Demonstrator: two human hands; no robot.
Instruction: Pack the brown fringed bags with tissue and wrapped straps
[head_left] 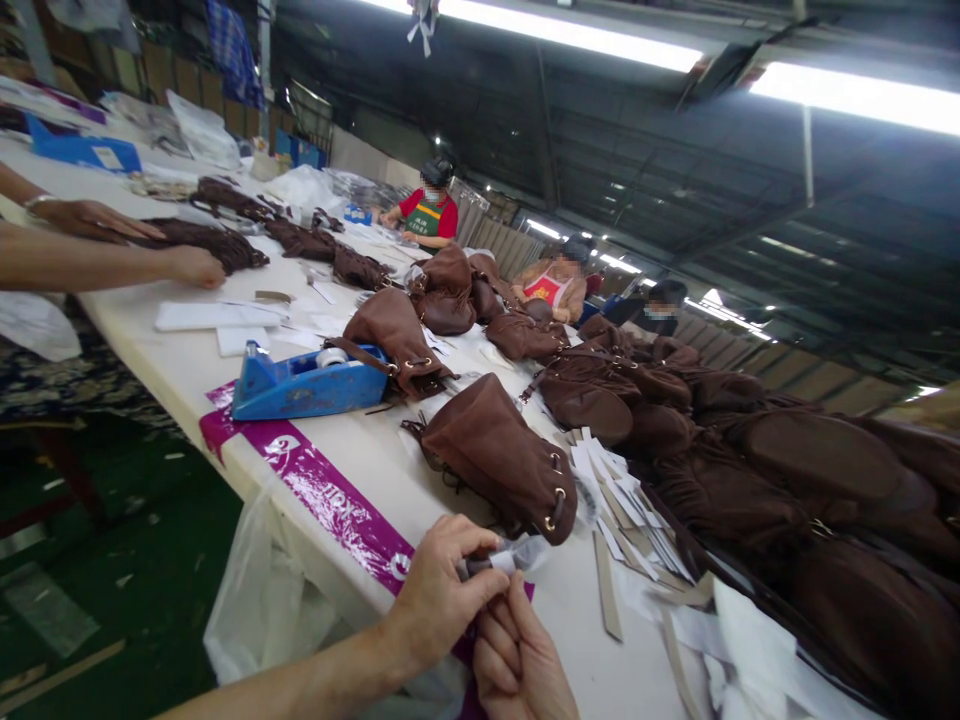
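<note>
My left hand (439,590) and my right hand (517,655) meet at the table's near edge, both pinched on a small white paper piece (517,555). Just beyond them lies a brown suede drawstring bag (499,455) with metal rings, its mouth toward my hands. To its right sits a fanned pile of white and tan paper tags (622,500).
A blue tape dispenser (307,385) rests left of the bag on the white table (375,460), beside a purple strip (315,490). Several more brown bags (720,450) crowd the right side. A co-worker's hands (187,265) press a fringed bag at left; other people sit far off.
</note>
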